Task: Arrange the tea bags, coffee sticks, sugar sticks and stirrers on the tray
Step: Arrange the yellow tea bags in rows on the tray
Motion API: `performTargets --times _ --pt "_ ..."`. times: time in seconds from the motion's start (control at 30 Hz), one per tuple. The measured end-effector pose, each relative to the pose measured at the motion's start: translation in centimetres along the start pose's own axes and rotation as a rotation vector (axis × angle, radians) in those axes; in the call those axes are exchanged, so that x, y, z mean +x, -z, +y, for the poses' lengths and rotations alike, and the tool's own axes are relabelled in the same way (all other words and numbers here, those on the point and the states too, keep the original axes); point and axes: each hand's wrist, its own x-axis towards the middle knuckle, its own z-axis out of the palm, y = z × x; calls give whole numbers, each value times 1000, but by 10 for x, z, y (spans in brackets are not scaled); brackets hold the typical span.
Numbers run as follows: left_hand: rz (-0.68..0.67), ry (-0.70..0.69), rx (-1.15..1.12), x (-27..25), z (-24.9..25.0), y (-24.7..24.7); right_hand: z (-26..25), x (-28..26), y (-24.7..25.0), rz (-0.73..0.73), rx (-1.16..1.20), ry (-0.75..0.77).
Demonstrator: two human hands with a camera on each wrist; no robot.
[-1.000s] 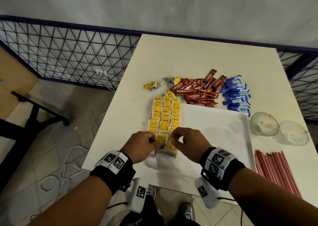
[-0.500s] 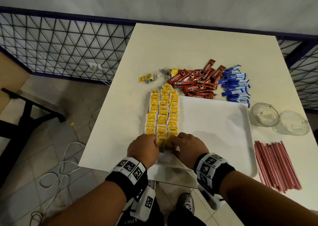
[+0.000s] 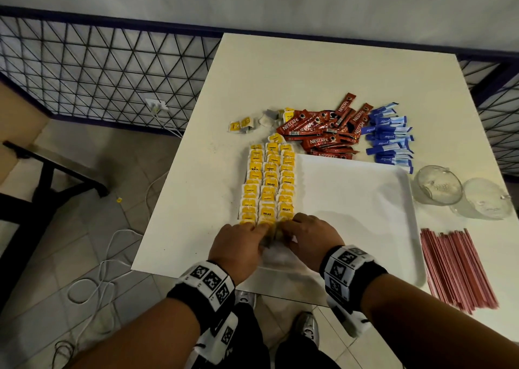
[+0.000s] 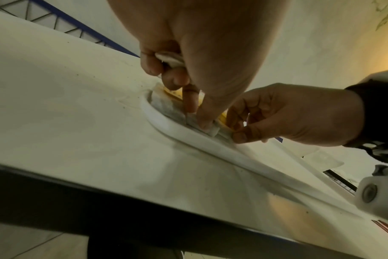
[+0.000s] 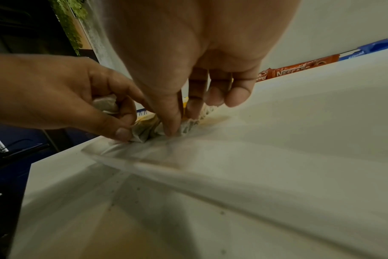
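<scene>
Yellow-tagged tea bags (image 3: 269,183) lie in three rows along the left side of the white tray (image 3: 351,214). Both hands work at the rows' near end. My left hand (image 3: 261,229) keeps a spare tea bag (image 4: 168,59) curled in its fingers while thumb and forefinger press a tea bag (image 4: 210,130) down by the tray rim (image 4: 166,126). My right hand (image 3: 286,228) pinches a tea bag (image 5: 186,128) between thumb and fingers on the tray. Beyond the tray lie red coffee sticks (image 3: 323,132) and blue sugar sticks (image 3: 390,141). Red stirrers (image 3: 455,270) lie to its right.
Two glass cups (image 3: 438,188) (image 3: 486,202) stand right of the tray. A few loose tea bags (image 3: 241,125) lie on the table (image 3: 309,68) at the back left. The table's near edge runs just under my wrists. A metal grid fence (image 3: 98,73) stands to the left.
Both hands have dropped and drawn nearer, from above the rows' near end down onto the tray. They still hold tea bags.
</scene>
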Motion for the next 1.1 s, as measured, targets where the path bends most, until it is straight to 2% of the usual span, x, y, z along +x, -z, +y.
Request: performTargets --times 0.27,0.33,0.37,0.43,0.5,0.57,0.6,0.63,0.7,0.87,1.0,1.1 --pt "19 59 20 1 8 -1 -1 0 1 9 12 13" --pt "53 56 -53 -1 9 4 -2 -1 3 -10 4 11" --pt "92 69 -165 -3 9 9 -2 -2 6 -9 17 7" --pt "163 149 -538 -6 8 18 -1 -3 15 53 127 -4" --pt "164 277 -1156 -8 11 32 -2 -4 25 155 287 7" --pt "40 463 -1805 -6 12 42 -8 -4 36 219 404 61" --pt "-39 523 -2007 -5 11 46 -12 -5 42 231 443 91" --pt "-104 538 -2115 -5 11 49 -15 -6 48 235 468 118" --pt "-152 500 -2201 -6 11 52 -18 -9 55 224 488 150" --pt "-170 470 -2249 -7 15 54 -19 -11 67 226 525 223" --pt "-198 430 -2335 -7 20 57 -22 -11 69 181 436 333" --pt "-192 437 -2311 -8 24 60 -23 -9 72 147 433 316"
